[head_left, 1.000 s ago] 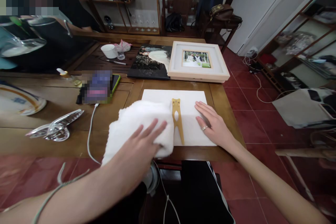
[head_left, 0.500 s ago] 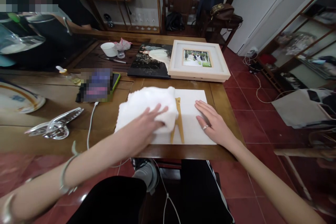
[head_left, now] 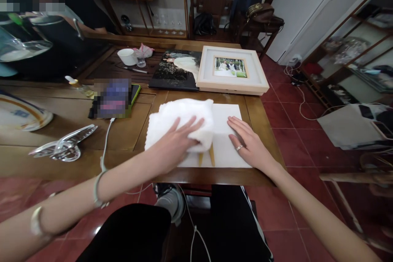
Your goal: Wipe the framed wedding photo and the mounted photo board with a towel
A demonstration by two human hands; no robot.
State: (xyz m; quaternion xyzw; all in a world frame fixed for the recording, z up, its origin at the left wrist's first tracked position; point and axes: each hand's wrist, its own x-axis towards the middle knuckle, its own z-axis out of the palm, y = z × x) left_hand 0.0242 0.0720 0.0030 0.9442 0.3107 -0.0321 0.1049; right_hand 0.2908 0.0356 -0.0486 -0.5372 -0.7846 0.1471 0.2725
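My left hand (head_left: 175, 145) lies flat with fingers spread on a white towel (head_left: 181, 120), pressing it onto a white board (head_left: 229, 147) at the near edge of the wooden table (head_left: 135, 131). The towel covers most of a yellow wooden stand piece (head_left: 211, 156); only its two legs show below the cloth. My right hand (head_left: 247, 143), wearing a ring, rests open and flat on the right part of the board.
A framed photo (head_left: 231, 69) and a dark photo print (head_left: 176, 71) lie behind the board. A phone with a cable (head_left: 112, 98), a glass butterfly dish (head_left: 63, 145), a plate (head_left: 18, 112) and a white cup (head_left: 127, 56) are to the left. Another person is at far left.
My left hand has pushed the towel away from me and to the right over the board, now covering the yellow piece's upper part. My right hand has stayed put.
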